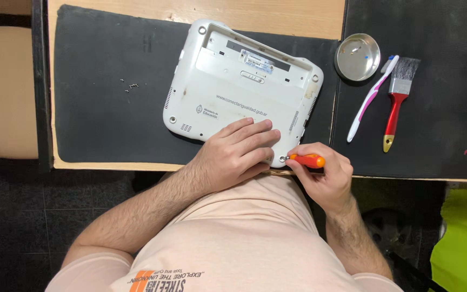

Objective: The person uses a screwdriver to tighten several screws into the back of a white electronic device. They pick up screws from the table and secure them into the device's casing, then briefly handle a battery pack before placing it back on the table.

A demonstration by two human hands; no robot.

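Laptop (239, 89), white and flipped belly-up on the dark mat (98, 108), looks like a stiff, fairly light plastic shell, so my left hand (239, 154) lies flat with fingers spread on its near edge while my right hand (325, 173) pinches the orange screwdriver (306, 160) at the 5 o'clock corner screw. Loose screws (131, 86) sit at 9 o'clock; a metal dish (357, 57), toothbrush (371, 100) and paintbrush (398, 97) lie at 3 o'clock, none in my way.

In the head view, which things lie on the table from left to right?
Small loose screws → white laptop, bottom side up → round metal dish → pink and white toothbrush → red-handled paintbrush.
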